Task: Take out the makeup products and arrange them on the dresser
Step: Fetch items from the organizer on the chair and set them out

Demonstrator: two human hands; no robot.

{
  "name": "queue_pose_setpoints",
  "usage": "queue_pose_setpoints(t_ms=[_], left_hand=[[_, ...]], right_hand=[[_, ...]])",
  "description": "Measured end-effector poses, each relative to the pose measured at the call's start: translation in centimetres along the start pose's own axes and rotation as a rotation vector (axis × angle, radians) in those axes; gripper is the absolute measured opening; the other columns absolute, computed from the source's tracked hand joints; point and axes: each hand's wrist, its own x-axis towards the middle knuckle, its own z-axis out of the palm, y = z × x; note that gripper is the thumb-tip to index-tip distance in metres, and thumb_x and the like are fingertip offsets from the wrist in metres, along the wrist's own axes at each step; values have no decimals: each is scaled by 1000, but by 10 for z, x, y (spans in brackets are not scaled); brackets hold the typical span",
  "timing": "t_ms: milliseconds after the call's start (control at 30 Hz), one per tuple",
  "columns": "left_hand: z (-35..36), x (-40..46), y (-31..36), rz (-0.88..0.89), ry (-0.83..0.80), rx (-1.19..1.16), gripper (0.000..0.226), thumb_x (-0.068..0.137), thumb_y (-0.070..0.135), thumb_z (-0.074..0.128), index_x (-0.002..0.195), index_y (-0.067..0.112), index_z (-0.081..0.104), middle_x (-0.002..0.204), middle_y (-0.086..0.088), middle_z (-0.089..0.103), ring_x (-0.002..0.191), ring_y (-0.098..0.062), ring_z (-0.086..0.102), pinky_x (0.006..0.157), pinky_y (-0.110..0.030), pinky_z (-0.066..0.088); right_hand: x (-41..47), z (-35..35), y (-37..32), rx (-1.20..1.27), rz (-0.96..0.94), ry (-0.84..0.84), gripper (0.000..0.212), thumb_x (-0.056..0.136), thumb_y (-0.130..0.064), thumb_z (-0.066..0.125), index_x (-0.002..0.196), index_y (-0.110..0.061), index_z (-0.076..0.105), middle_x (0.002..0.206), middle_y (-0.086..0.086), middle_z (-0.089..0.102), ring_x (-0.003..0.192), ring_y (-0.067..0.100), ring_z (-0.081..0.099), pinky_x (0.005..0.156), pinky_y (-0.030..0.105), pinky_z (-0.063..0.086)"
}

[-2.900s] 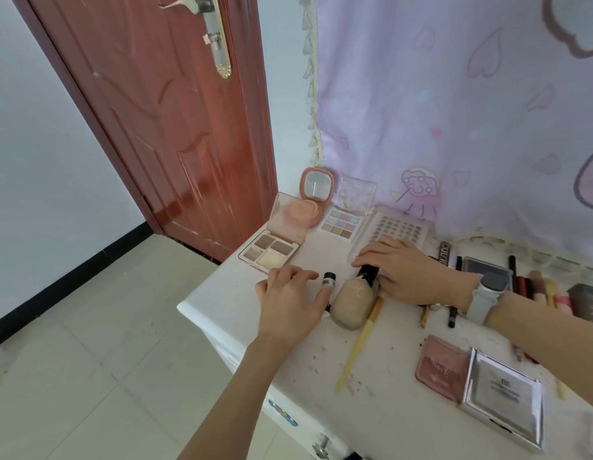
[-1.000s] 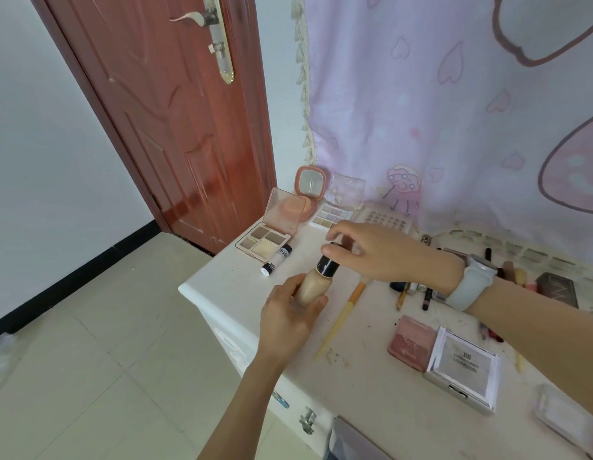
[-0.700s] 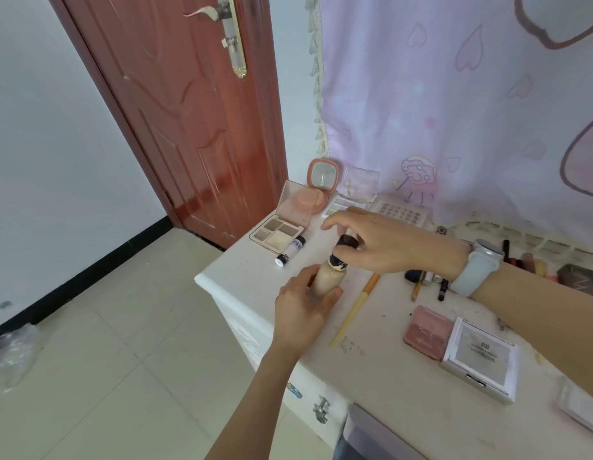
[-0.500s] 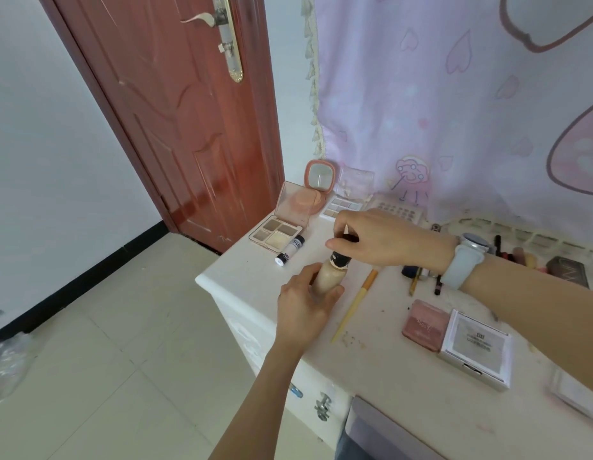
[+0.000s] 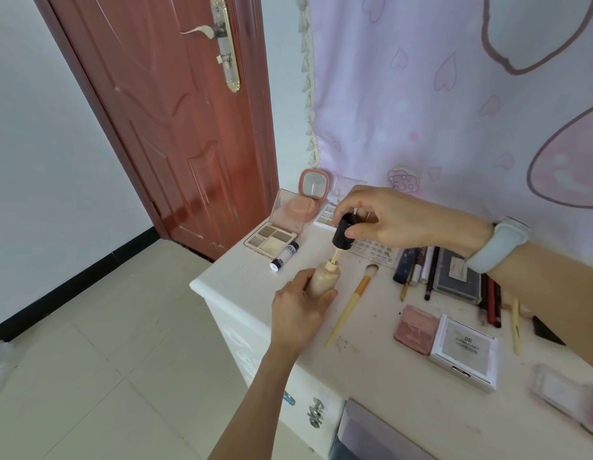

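My left hand grips a beige foundation bottle, held upright on the white dresser near its left front corner. My right hand pinches the bottle's black cap, lifted just above the open neck with its applicator stem still reaching into the bottle. A yellow-handled makeup brush lies beside the bottle. An open eyeshadow palette and a small black-and-white tube lie at the back left.
An open round pink compact stands by the curtain. Pencils and a dark case lie under my right wrist. A pink blush pan and a white compact sit at front right. A red door stands left.
My right hand has taken the black cap off the bottle and raised it, baring the neck and stem. My left hand keeps its hold on the bottle.
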Motion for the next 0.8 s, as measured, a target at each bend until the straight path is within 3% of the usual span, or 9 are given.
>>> queue_pose_setpoints(t_ms=[100,200,267,467,567,700,800], left_hand=[[0,0,0,2,-2,-4,32,78,34,70,108,29,59,82,16,61,75,-7,53,66,-19,38],[-2,-2,1,8,2,-11,32,78,32,71,108,30,59,80,17,60,72,-5,53,62,-12,36],[-2,-2,1,15,-1,-13,33,78,32,71,109,28,59,83,15,62,74,-9,54,64,-17,38],[0,-1,2,18,-18,-15,34,77,31,71,109,26,60,90,10,67,82,-11,58,73,-24,44],[0,-1,1,6,-11,-22,34,77,33,71,109,27,60,89,11,66,81,-9,57,69,-18,41],[0,-2,1,12,-10,-19,33,77,32,72,107,28,61,87,10,66,80,-10,57,70,-20,43],[0,-2,1,-2,-14,-34,31,77,32,72,105,28,61,84,10,66,78,-11,57,69,-24,45]], right_hand=[[1,-1,1,-2,6,7,20,86,-17,59,94,-36,58,92,-20,46,76,-5,47,69,5,36],[4,9,5,-20,22,-27,24,84,-11,56,100,-28,61,89,-23,42,77,-13,45,70,1,33],[4,15,9,-36,25,-48,26,84,-8,55,103,-24,61,89,-23,41,75,-16,43,69,-2,30],[-4,1,19,-36,32,-114,29,84,-4,54,102,-25,63,96,-18,45,81,-1,48,75,9,34],[-5,-5,15,-22,25,-101,29,84,-2,54,101,-24,63,98,-19,45,90,9,51,85,19,40],[0,10,6,-71,-23,-149,33,82,0,52,103,-23,63,99,-19,44,86,-6,44,77,3,32],[2,17,3,-93,-40,-143,34,82,0,50,103,-22,64,100,-16,47,84,-4,44,76,4,32]])
